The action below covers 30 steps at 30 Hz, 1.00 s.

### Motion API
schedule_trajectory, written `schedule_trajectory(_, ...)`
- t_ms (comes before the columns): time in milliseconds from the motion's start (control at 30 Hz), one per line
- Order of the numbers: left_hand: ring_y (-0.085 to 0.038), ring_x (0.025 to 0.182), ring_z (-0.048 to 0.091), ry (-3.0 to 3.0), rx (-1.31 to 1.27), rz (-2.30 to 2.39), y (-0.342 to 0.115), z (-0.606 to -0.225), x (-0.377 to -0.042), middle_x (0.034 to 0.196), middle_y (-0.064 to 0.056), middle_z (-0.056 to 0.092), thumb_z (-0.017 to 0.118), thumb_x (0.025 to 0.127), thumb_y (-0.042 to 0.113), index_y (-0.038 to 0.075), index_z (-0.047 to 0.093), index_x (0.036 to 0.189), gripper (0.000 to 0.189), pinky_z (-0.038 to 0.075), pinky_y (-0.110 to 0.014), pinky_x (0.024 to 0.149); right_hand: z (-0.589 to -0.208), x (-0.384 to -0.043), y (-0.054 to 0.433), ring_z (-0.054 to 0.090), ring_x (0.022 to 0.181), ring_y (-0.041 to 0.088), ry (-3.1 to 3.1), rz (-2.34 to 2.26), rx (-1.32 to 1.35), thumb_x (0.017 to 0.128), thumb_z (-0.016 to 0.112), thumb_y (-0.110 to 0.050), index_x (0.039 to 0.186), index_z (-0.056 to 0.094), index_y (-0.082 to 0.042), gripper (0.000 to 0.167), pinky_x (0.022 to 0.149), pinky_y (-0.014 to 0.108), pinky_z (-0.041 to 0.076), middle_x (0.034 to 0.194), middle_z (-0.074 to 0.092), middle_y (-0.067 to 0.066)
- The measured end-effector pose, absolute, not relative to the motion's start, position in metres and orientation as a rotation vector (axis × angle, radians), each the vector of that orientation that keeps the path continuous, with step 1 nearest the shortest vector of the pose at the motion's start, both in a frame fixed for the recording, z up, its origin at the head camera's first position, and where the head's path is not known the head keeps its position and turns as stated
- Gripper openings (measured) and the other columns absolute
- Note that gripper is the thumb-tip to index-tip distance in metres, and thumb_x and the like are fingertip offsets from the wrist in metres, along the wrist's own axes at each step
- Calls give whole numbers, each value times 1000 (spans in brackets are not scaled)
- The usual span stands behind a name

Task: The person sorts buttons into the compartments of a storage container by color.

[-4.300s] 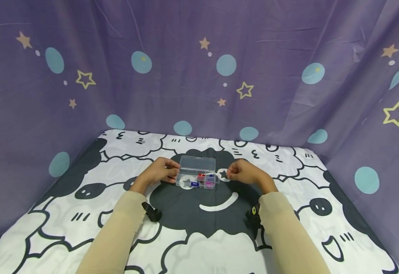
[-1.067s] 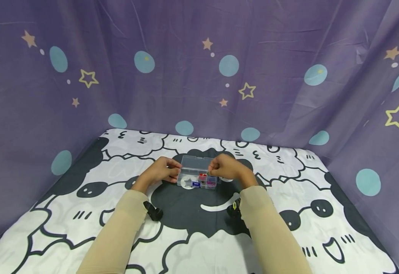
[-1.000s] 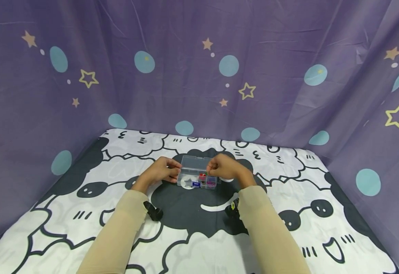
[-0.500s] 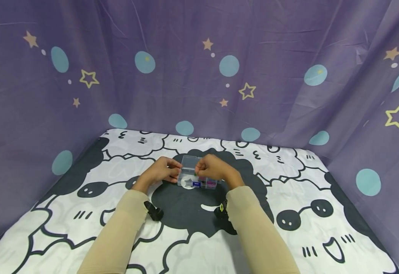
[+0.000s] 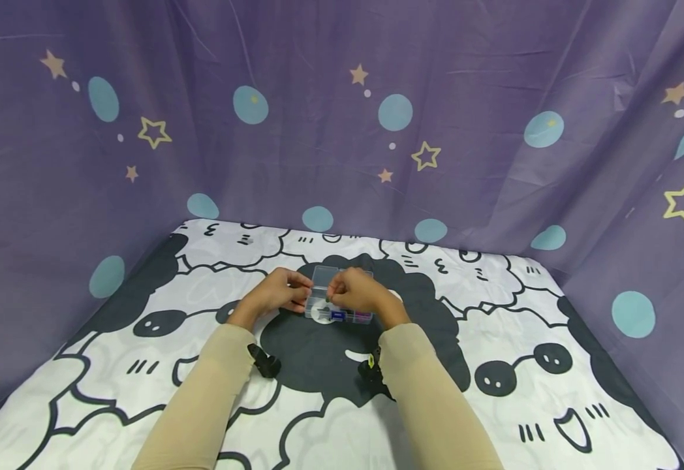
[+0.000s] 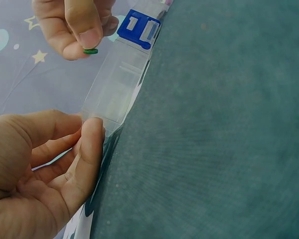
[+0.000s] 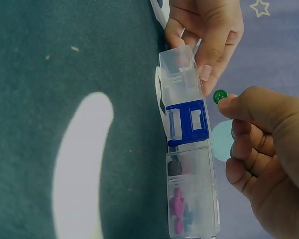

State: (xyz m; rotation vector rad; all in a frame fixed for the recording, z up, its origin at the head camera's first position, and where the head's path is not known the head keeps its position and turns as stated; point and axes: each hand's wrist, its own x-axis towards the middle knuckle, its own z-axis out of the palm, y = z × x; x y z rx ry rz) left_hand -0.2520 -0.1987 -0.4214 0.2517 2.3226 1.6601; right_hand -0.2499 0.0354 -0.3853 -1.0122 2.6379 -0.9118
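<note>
A clear plastic compartment box (image 7: 182, 87) with a blue latch (image 7: 189, 122) lies on the cloth, its clear lid (image 5: 324, 276) raised at the back. My left hand (image 5: 277, 292) pinches the box's left end between thumb and fingers. Between thumb and forefinger, my right hand (image 5: 356, 290) holds a small green button (image 7: 220, 96) over the left part of the box. The right wrist view shows pink pieces (image 7: 178, 209) and darker ones through the box's front wall, at its right end. In the head view the right hand hides part of the compartments.
A cloth (image 5: 312, 365) printed with white sheep and dark faces covers the surface. Behind it hangs a purple curtain (image 5: 318, 176) with stars and blue ovals, which also runs along both sides.
From beside the box's right end, my right hand has moved left across it, lately carrying the green button to above its left part. The left hand stays at the box's left end.
</note>
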Motion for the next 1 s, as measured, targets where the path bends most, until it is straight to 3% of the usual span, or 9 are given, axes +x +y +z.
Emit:
schedule_trajectory(567,-20,73,69,2314,255,1660,-197,-422,-253,102,-18,65,65,100,1,-8,66,125,27,66,-35,69,-385,-247,54,62,77,9,2564,-1051,-1012,97,64,-5,106,76,1,16,68,24,55,92,74,5)
schedule_trajectory(800,-21,74,70,2323,249,1653,-199,-422,-252,103,-19,64,64,100,1,-7,66,125,26,66,-37,70,-384,-245,70,58,68,9,2573,-1035,-957,97,65,-6,104,75,0,14,59,23,50,93,75,10)
schedule_trajectory(1000,-21,74,70,2320,247,1649,-198,-422,-252,103,-19,64,64,100,2,-8,66,126,27,66,-36,70,-385,-242,93,54,68,11,2579,-1053,-912,98,66,-6,104,75,-1,12,59,25,47,88,72,5)
